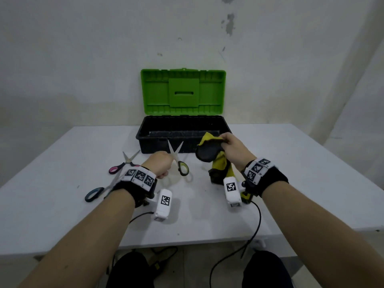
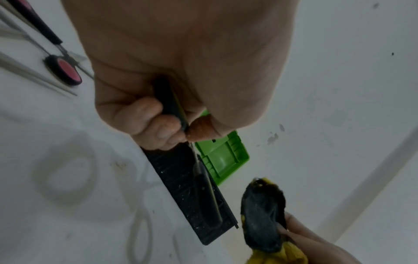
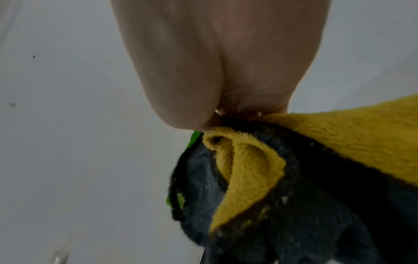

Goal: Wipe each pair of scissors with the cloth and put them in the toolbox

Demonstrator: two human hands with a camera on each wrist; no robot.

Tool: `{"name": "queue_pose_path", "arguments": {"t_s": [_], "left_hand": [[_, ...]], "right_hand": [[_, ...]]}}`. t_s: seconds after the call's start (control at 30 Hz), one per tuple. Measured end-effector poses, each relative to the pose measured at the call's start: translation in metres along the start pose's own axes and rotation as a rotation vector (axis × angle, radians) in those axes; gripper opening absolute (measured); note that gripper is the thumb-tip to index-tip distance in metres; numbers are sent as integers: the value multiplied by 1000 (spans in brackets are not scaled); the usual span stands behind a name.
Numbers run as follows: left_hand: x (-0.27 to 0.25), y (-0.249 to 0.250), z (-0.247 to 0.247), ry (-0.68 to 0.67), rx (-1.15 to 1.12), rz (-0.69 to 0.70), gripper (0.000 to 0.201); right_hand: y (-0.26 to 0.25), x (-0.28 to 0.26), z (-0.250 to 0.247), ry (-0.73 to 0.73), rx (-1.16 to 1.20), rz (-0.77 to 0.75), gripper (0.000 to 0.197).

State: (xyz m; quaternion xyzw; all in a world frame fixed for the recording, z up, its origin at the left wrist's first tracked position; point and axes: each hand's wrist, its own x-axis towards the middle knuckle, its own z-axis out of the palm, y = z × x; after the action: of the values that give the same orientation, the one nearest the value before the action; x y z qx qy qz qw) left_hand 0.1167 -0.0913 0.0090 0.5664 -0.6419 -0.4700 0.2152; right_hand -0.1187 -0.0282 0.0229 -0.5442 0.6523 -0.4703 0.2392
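Note:
My left hand (image 1: 161, 164) grips one handle of the green-handled scissors (image 1: 179, 161), whose blades stand spread and point up toward the toolbox (image 1: 145, 135). In the left wrist view the fingers (image 2: 156, 125) curl round the dark handle (image 2: 169, 100). My right hand (image 1: 232, 147) holds up the yellow and dark grey cloth (image 1: 209, 152), which hangs down to the table; up close the cloth (image 3: 294, 169) bunches below the hand (image 3: 214, 71). The scissors and the cloth are apart. Pink-handled scissors (image 1: 122, 164) and blue-handled scissors (image 1: 97, 192) lie at the left.
The black toolbox stands at the table's far middle, its green lid (image 1: 182, 92) upright against the wall. The white table (image 1: 301, 173) ends just before my knees. Cables (image 1: 255, 229) hang off the front edge from the wrist cameras.

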Motion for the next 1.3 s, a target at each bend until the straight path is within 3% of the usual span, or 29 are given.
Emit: {"name": "queue_pose_path", "arguments": {"t_s": [0.07, 0.17, 0.3, 0.37, 0.43, 0.5, 0.67, 0.77, 0.83, 0.93, 1.1, 1.17, 1.23, 1.3], "left_hand": [[-2, -2, 6, -1, -15, 67, 19], [-1, -7, 14, -2, -14, 133, 20], [1, -6, 21, -14, -9, 141, 17], [1, -5, 23, -17, 2, 143, 18], [2, -4, 26, -19, 15, 154, 19], [2, -2, 29, -22, 19, 158, 19], [0, 1, 35, -42, 29, 175, 16], [-2, 1, 38, -48, 53, 197, 16], [-3, 0, 40, -48, 42, 216, 17], [-6, 1, 40, -68, -12, 247, 15], [-8, -1, 42, -134, -57, 312, 12], [-5, -3, 42, -146, -41, 322, 14], [-2, -4, 43, -164, -50, 338, 17], [-1, -3, 45, -177, -64, 361, 17]], "right_hand": [[-2, -8, 1, -51, 119, -5, 36], [-9, -22, -2, -180, 118, 54, 33], [-7, -29, -14, -285, -114, 87, 28], [-5, -30, -21, -331, -232, 122, 38], [-5, -30, -24, -344, -404, 81, 38], [-5, -29, -24, -408, -563, 7, 18], [-2, -33, -20, -500, -747, -45, 24], [-3, -33, -19, -433, -744, -136, 14], [-7, -30, -20, -273, -697, -232, 12], [-11, -29, -21, -115, -454, -257, 12], [-10, -32, -12, -126, -87, -40, 31], [-7, -35, -12, -216, -23, 44, 35], [-4, -37, -14, -301, -149, -3, 29], [-2, -39, -15, -274, -159, -87, 19]]}}
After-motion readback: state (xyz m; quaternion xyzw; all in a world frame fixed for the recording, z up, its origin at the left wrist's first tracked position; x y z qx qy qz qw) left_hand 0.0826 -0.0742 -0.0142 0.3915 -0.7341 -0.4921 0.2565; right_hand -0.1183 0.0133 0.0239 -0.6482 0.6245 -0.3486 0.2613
